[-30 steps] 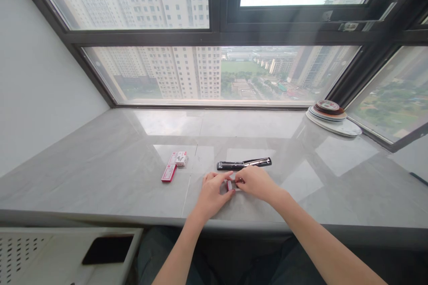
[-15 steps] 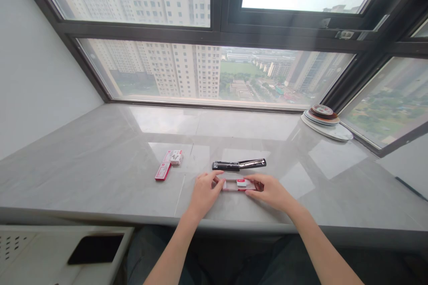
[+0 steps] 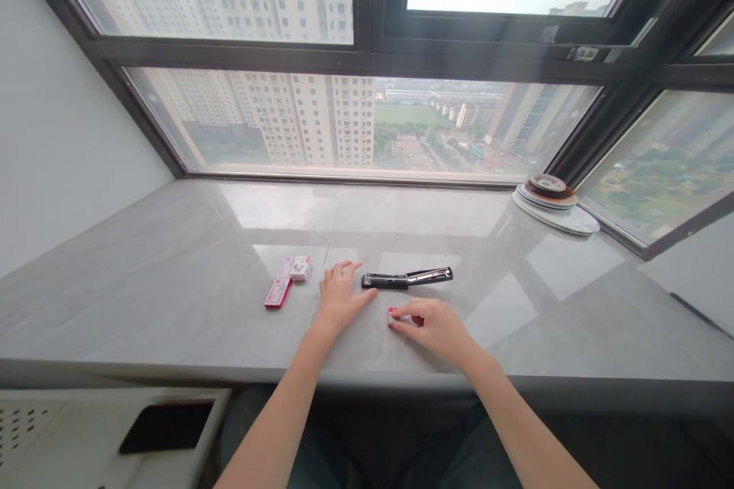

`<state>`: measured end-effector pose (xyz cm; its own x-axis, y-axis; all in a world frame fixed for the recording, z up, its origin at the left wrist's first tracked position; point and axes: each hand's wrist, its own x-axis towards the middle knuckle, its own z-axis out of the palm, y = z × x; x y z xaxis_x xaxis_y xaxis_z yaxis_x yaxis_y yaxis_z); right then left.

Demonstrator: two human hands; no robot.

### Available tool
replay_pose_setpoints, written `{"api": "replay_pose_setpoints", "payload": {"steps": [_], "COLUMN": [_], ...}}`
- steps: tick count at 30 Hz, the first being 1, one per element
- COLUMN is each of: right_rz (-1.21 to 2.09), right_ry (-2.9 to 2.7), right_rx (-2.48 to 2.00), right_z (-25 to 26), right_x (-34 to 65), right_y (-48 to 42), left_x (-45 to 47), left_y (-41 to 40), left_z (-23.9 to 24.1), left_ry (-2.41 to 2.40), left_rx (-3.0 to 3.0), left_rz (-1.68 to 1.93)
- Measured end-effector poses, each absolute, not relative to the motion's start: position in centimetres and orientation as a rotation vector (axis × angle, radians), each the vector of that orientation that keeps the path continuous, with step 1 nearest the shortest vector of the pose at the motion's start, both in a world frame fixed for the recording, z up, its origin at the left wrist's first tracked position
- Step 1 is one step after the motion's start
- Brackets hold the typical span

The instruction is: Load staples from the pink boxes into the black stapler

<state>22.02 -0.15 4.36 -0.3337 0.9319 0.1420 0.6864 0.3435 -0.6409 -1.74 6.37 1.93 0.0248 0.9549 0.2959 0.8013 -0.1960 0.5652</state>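
Observation:
My right hand [image 3: 427, 321] pinches a small red-and-white box [image 3: 392, 317] at the countertop between thumb and fingers, which cover much of it. To the left, my left hand [image 3: 339, 294] has its fingers spread and holds nothing. A black stapler [image 3: 385, 280] lies opened out just beyond both hands, its metal staple channel showing on the right half. Left of my left hand lie flat red-and-white boxes [image 3: 278, 293], with a small white box [image 3: 300, 268] with red ends against them.
The grey glossy countertop [image 3: 189, 290] ends in a front edge close to my lap. A stack of plates [image 3: 550, 202] stands in the far right corner by the window. At lower left, a dark phone-like slab [image 3: 166, 428] rests on a pale surface.
My left hand has let go of the small box and moved up and left, fingers spreading. My right hand has shifted left, with the box now mostly within its grip.

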Motion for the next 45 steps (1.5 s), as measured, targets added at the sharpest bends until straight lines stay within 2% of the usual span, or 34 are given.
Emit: {"api": "replay_pose_setpoints", "payload": {"steps": [3, 8, 16, 23, 29, 36, 40, 45], "right_rz": [0.660, 0.601, 0.613, 0.524, 0.957, 1.356, 1.308, 1.080], "right_ry": [-2.102, -1.980, -2.101, -2.022, -1.831, -1.252, -1.325, -1.714], "right_rx": [-1.370, -1.383, -1.422, -1.655, -1.455, -1.638, -1.423, -1.352], "right_z": [4.2, 4.7, 4.7, 5.9, 4.8, 2.5, 4.9, 7.4], "right_x": [21.5, 21.5, 21.1, 21.4, 21.2, 29.2, 30.2, 26.4], "right_y": [-0.1, 1.4, 3.2, 2.0, -0.2, -0.9, 1.2, 3.8], "left_x": [-1.5, -0.5, -0.2, -0.2, -0.2, -0.1, -0.1, -0.1], "left_y": [7.0, 3.9, 2.1, 2.1, 2.0, 2.3, 2.4, 2.3], "left_z": [1.5, 0.7, 0.9, 1.0, 1.0, 0.9, 0.9, 1.0], "left_ry": [1.760, 1.610, 1.628, 1.622, 1.628, 1.629, 1.641, 1.623], "left_rx": [2.103, 2.174, 2.139, 2.137, 2.149, 2.120, 2.100, 2.120], "left_rz": [0.821, 0.895, 0.926, 0.933, 0.929, 0.920, 0.911, 0.924]}}
